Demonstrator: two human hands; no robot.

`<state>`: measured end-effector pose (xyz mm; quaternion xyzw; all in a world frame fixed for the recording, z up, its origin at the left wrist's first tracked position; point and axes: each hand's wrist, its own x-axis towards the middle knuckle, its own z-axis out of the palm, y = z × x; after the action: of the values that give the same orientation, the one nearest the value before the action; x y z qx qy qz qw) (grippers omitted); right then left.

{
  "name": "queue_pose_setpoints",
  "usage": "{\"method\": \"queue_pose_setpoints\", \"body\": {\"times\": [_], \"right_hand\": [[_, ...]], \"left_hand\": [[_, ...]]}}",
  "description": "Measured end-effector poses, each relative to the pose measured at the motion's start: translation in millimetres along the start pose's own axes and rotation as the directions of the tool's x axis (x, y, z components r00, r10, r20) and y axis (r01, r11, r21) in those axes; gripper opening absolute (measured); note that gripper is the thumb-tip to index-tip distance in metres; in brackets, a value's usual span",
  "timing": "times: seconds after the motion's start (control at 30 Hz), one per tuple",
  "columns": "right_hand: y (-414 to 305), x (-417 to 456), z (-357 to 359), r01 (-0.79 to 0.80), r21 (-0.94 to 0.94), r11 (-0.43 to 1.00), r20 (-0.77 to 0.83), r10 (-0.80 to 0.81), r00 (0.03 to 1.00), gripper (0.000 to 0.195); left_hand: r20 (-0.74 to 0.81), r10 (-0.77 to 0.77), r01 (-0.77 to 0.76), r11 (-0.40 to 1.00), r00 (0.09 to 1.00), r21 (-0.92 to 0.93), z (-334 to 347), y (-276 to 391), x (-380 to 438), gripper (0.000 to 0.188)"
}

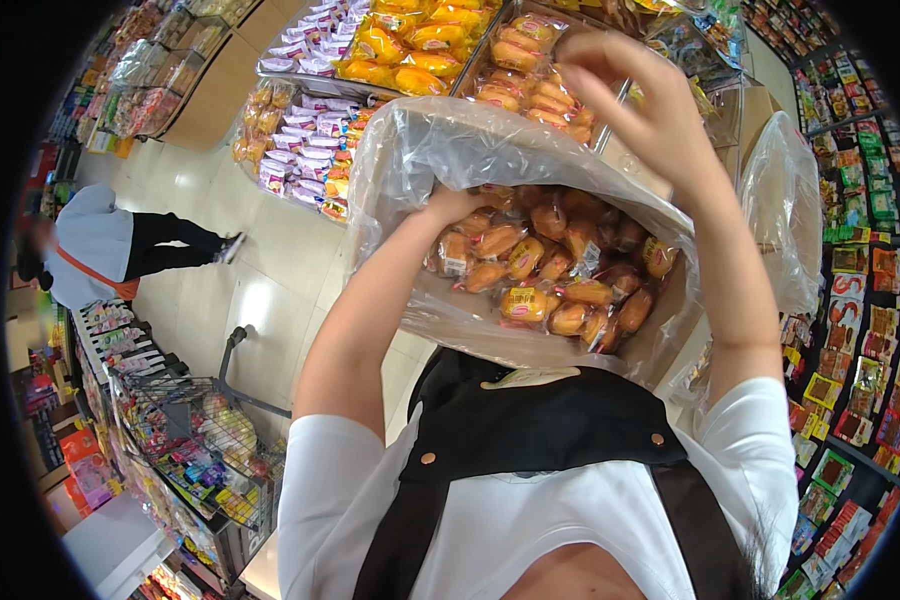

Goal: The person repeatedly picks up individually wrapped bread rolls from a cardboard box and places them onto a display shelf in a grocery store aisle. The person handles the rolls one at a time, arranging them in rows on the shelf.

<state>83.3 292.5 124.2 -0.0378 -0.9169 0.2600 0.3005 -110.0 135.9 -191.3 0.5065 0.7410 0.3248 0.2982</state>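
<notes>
A cardboard box with a clear plastic liner stands close against my body. Wrapped bread rolls lie loose inside it, some bearing labels. My left hand reaches in at the far left side and touches the packets there. Its fingertips are partly hidden, so any grip is unclear. Beyond the box, my right hand is raised over a display bin of similar wrapped bread rolls. It is blurred, with thumb and fingers apart and nothing visible between them.
Yellow-wrapped cakes and purple-white packets fill neighbouring bins. Another plastic-lined box stands at the right, before packed shelves. A person is in the aisle at left, beyond a loaded wire basket.
</notes>
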Motion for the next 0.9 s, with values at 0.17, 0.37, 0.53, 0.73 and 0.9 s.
{"method": "queue_pose_setpoints", "body": {"times": [0.17, 0.37, 0.53, 0.73, 0.9], "right_hand": [[-20, -94, -7, -0.489, 0.009, 0.872, 0.34, 0.458, 0.821, 0.02], [16, -183, 66, -0.385, -0.486, 0.785, 0.424, 0.597, 0.681, 0.074], [48, -181, 78, -0.448, -0.421, 0.789, 0.479, 0.613, 0.628, 0.087], [14, -168, 21, -0.641, 0.022, 0.767, 0.365, 0.591, 0.72, 0.076], [3, -170, 15, -0.769, 0.579, 0.273, 0.489, 0.638, 0.595, 0.058]], "left_hand": [[0.056, -0.185, 0.184, 0.983, 0.981, 0.02, 10, 45, 0, 0.091], [0.112, -0.201, 0.198, 0.979, 0.973, 0.038, -6, 59, 4, 0.079], [0.153, -0.122, 0.132, 0.99, 0.981, -0.058, -15, 60, -7, 0.03], [0.13, -0.196, 0.234, 0.735, 0.972, -0.636, -35, 79, -44, 0.022], [0.118, -0.099, 0.125, 0.962, 0.988, -0.241, -24, 79, -45, 0.066]]}}
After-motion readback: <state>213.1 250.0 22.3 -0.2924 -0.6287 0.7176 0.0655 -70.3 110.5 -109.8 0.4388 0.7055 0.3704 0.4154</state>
